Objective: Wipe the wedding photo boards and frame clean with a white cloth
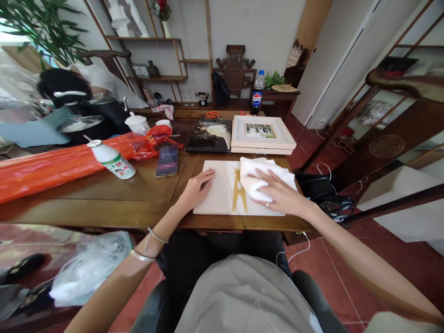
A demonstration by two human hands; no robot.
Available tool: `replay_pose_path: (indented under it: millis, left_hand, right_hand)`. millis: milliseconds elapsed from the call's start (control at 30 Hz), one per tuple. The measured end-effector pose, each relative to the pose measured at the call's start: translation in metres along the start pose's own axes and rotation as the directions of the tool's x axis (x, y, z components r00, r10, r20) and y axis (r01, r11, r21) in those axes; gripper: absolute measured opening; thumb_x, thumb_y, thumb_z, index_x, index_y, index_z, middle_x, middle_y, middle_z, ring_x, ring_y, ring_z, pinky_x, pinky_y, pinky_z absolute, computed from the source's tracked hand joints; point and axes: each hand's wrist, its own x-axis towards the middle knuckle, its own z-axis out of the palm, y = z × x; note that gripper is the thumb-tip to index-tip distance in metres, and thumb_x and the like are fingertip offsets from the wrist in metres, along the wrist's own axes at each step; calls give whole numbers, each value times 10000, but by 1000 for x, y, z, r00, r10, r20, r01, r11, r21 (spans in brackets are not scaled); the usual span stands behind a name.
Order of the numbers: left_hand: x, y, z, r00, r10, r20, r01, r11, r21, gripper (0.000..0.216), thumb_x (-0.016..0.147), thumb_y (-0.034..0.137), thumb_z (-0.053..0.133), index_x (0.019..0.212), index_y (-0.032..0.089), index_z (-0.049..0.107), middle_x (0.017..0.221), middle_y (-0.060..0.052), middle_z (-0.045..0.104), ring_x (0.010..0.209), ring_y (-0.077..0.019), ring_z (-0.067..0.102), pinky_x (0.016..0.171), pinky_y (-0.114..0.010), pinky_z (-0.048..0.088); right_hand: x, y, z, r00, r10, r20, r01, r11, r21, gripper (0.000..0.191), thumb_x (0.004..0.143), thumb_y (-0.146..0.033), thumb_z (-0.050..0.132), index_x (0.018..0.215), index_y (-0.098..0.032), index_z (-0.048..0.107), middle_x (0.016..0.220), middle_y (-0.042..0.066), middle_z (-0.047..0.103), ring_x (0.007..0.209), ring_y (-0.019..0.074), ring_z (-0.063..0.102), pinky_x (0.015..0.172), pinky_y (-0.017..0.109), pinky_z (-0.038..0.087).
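Observation:
A pale rectangular board (220, 194) lies flat on the table in front of me. My left hand (199, 188) rests on its left edge, fingers stretched out. My right hand (275, 189) is closed around a bunched white cloth (253, 171), pressing it on the right part of the board. Just left of the cloth, a flat yellow shape (239, 194) with two spreading legs, like an A, sits on the board; whether it is loose or fixed I cannot tell. The cloth covers much of the board's right side.
Behind the board are a white picture frame (287, 141), a dark panel (197, 138), orange-handled scissors (212, 114) and a cola bottle (256, 95). To the left lie a phone (167, 161), a white drink bottle (114, 162) and a long orange-wrapped bundle (62, 159).

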Motion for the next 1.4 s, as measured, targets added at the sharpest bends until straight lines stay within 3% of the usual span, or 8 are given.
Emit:
replay_pose_path:
  millis: [200,500,600,733,867,1033,1200,1400]
  left_hand:
    - [0,0,0,1000,-6,-1,6,1000,-4,390,924,310,447,1197,113,643,1313,-121,583,1262,-244,510,1104,-390,368]
    - [0,1,1,1000,-6,4,6,1000,-13,403,927,318,443,1205,102,638,1322,-128,575,1271,-254,499,1114,-393,352]
    - [0,1,0,1000,-2,4,2,1000,-13,403,928,329,439,1205,115,639,1323,-126,574,1271,-261,498,1111,-410,354]
    - [0,1,0,1000,-8,2,8,1000,-7,402,924,328,444,1201,114,642,1324,-130,572,1263,-267,506,1105,-425,362]
    - [0,1,0,1000,-10,2,10,1000,-11,401,923,315,442,1199,106,643,1319,-131,576,1263,-258,507,1104,-405,368]
    - [0,2,0,1000,-17,2,17,1000,-12,397,921,321,444,1197,120,646,1320,-124,576,1265,-257,505,1105,-409,367]
    - [0,4,-1,1000,-20,11,20,1000,-9,401,924,316,438,1207,111,636,1327,-127,570,1270,-248,502,1108,-402,360]
    - [0,3,0,1000,-6,5,7,1000,-4,408,928,319,430,1208,103,633,1325,-132,571,1272,-243,500,1111,-396,356]
  right_hand:
    - [25,23,1,998,57,-16,-58,998,-29,234,922,-239,467,1026,-156,659,1292,169,587,1396,296,297,1117,582,225]
    - [-45,-73,-25,990,-7,141,-3,997,71,284,776,-46,508,944,-202,675,1498,87,376,1408,311,259,1095,541,309]
    - [-51,-83,-25,986,-14,166,0,996,87,288,764,-56,530,960,-213,670,1512,72,351,1421,303,225,1111,538,284]
    - [-23,-55,-15,994,62,85,-66,997,44,156,857,-206,546,954,-191,668,1488,128,381,1395,336,283,1085,536,315]
    - [21,-9,-3,997,81,-12,-81,997,15,262,929,-360,474,1011,-185,651,1328,136,564,1388,313,307,1086,532,306]
    - [47,16,5,988,125,-95,-125,992,15,344,966,-358,391,1131,-157,617,1309,153,577,1322,299,420,1094,540,282]
    - [17,-27,5,998,-35,-48,35,999,-2,231,852,-137,500,1010,-159,667,1423,162,464,1370,307,342,1099,566,255]
    - [-16,-68,1,989,-141,48,138,988,66,256,809,-112,539,1010,-187,677,1494,109,378,1436,286,176,1132,590,164]
